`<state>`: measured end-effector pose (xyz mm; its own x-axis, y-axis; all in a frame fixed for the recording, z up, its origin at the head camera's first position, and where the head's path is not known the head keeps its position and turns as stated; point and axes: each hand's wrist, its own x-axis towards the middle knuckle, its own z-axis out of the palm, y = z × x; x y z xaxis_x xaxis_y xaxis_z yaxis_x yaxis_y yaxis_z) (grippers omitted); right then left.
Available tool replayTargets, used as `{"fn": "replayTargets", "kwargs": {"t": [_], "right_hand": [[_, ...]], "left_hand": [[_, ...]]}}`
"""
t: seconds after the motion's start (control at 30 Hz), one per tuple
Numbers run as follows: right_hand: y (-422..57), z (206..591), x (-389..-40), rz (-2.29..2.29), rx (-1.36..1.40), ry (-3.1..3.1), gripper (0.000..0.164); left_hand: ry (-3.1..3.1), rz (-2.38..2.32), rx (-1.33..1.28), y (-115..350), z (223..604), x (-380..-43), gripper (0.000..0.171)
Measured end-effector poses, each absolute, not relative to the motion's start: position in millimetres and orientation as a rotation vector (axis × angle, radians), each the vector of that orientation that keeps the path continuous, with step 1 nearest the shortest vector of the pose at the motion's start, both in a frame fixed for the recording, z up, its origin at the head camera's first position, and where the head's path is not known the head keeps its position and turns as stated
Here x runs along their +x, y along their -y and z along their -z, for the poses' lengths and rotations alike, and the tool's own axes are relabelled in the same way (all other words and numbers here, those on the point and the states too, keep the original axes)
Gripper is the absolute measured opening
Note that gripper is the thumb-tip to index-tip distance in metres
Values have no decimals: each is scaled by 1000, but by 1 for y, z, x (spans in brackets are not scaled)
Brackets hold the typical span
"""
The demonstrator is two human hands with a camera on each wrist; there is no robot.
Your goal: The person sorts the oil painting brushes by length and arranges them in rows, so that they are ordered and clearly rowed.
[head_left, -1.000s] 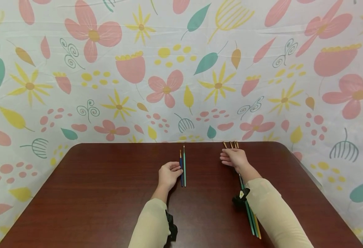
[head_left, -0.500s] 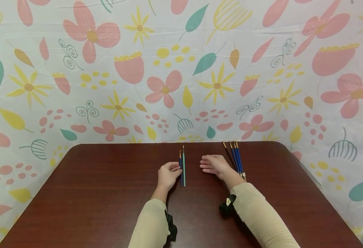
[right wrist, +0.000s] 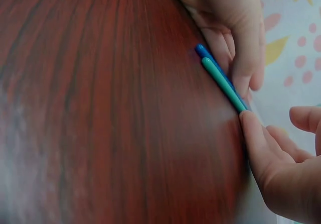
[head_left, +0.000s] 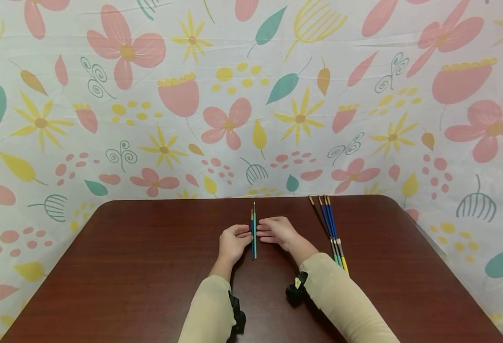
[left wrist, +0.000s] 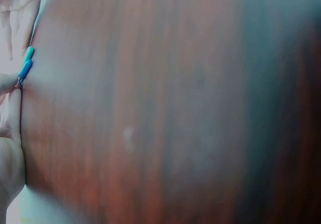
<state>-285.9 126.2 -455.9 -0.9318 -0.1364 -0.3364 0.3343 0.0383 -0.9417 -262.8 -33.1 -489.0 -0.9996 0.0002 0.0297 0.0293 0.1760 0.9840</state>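
Two slim paintbrushes lie side by side near the far edge of the table: a blue-handled paintbrush (head_left: 252,247) and a longer turquoise-handled one (head_left: 255,250). On their left, my left hand (head_left: 234,243) rests with thumb and fingertips against the blue brush. My right hand (head_left: 277,232) comes from the other side, its extended fingers touching the turquoise brush. In the right wrist view, the rounded ends of the turquoise brush (right wrist: 220,81) and blue brush (right wrist: 199,49) point toward the camera, between the left hand (right wrist: 238,28) and right hand (right wrist: 288,171). The right thumb is held apart.
A group of several paintbrushes (head_left: 326,214) with blue and dark handles lies at the far right of the brown table (head_left: 148,267). More brushes with green and yellow handles (head_left: 341,259) overlap it below, partly behind the right sleeve. A floral cloth (head_left: 230,143) hangs behind.
My right hand has moved left from the brush group to the turquoise brush. The gap between the two central brushes has narrowed. My left hand stays in about the same place.
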Motion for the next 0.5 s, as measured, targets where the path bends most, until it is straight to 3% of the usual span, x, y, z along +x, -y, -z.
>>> {"fn": "replayTargets", "kwargs": {"t": [0.5], "right_hand": [[-114, 458, -294, 1915, 292, -2151, 33]], "left_hand": [[2407, 2017, -19, 34, 488, -263, 29]]}}
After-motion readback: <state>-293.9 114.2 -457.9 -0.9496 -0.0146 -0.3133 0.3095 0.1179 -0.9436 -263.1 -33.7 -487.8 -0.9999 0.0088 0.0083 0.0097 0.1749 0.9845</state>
